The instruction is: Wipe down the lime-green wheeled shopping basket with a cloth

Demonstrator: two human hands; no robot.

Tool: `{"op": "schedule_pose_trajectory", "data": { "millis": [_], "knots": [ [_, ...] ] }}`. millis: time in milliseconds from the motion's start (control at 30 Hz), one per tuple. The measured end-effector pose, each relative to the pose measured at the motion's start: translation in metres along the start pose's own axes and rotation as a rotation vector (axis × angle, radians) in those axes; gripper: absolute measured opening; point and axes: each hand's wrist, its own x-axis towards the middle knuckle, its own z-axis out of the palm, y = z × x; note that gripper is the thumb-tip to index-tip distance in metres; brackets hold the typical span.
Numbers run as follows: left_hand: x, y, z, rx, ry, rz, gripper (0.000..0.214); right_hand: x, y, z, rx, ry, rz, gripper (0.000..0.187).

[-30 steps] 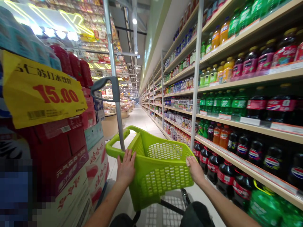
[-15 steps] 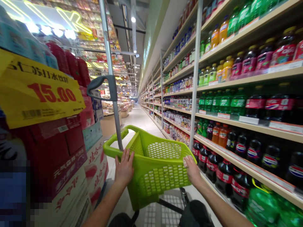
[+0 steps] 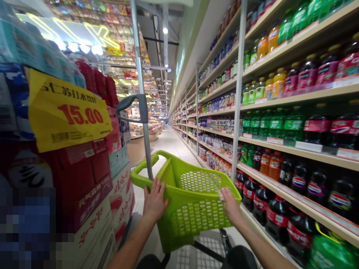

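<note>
Left hand (image 3: 155, 203): your left hand lies on the near left rim of the green basket (image 3: 193, 218). The fingers are laid over the edge, rather straight, with the thumb beside them. It holds the rim and is not spread free.
Right hand (image 3: 230, 204): your right hand closes on the near right corner of the same rim, with the fingers folded over the edge.
Green basket: it is just in front of you, between your two hands, on top of a grey trolley frame (image 3: 209, 249) that shows below it.
Grey pole (image 3: 146, 142): it rises at the left side of the basket, just beyond your left fingers, and goes up out of view. A dark handle (image 3: 130, 106) sticks out from it to the left.
Left side: red cartons (image 3: 84, 175) are stacked very near to the basket, and a yellow price sign (image 3: 70, 112) reading 15.00 hangs on them.
Right side: dark cola bottles (image 3: 277, 218) stand on the low shelf near your right arm, and green bottles (image 3: 266, 123) stand on a higher shelf.
Far: the aisle floor (image 3: 168, 142) runs straight ahead between the shelves.
Step in hand: as I judge it, you are gripping the basket with both hands. No goods are in either hand.
Next move: any shift of the basket calls for an even grip on both sides, I think. Mind the pole at your left fingers and the cartons close on the left.
</note>
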Motion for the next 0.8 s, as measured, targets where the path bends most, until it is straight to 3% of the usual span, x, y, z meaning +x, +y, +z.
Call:
{"op": "schedule_pose_trajectory", "data": {
  "millis": [100,167,233,333,400,467,533,600,667,733,800],
  "knots": [
    [0.0,-0.001,-0.003,0.002,-0.019,0.005,0.057,0.004,-0.057,0.022,0.111,-0.052,-0.225,0.048],
    [0.0,-0.001,-0.005,0.008,-0.033,0.006,0.057,0.005,-0.062,0.023,0.141,-0.085,-0.303,0.048],
    [-0.001,-0.002,-0.006,0.011,-0.047,0.004,0.057,0.005,-0.035,0.01,0.123,-0.089,-0.251,0.047],
    [-0.001,-0.001,-0.006,0.007,-0.069,0.002,0.059,0.002,0.03,-0.017,0.046,-0.023,-0.024,0.043],
    [0.0,0.0,-0.005,0.009,-0.068,-0.006,0.059,0.0,0.051,-0.025,0.013,0.025,0.093,0.042],
    [0.0,0.002,-0.003,0.018,-0.054,-0.015,0.059,-0.002,0.039,-0.017,0.023,0.039,0.116,0.043],
    [0.0,0.003,-0.003,0.03,-0.05,-0.012,0.059,-0.001,0.0,0.003,0.069,0.029,0.05,0.044],
    [0.0,0.002,-0.003,0.045,-0.056,-0.001,0.059,0.001,-0.044,0.023,0.163,0.02,-0.118,0.044],
    [0.0,0.0,-0.005,0.057,-0.063,0.005,0.059,0.002,-0.069,0.032,0.224,-0.014,-0.273,0.043],
    [0.0,-0.001,-0.006,0.06,-0.068,-0.001,0.059,0.001,-0.061,0.026,0.217,-0.045,-0.317,0.043],
    [-0.001,-0.001,-0.006,0.053,-0.073,-0.004,0.059,-0.001,-0.024,0.01,0.158,-0.038,-0.24,0.043]
  ]
}}
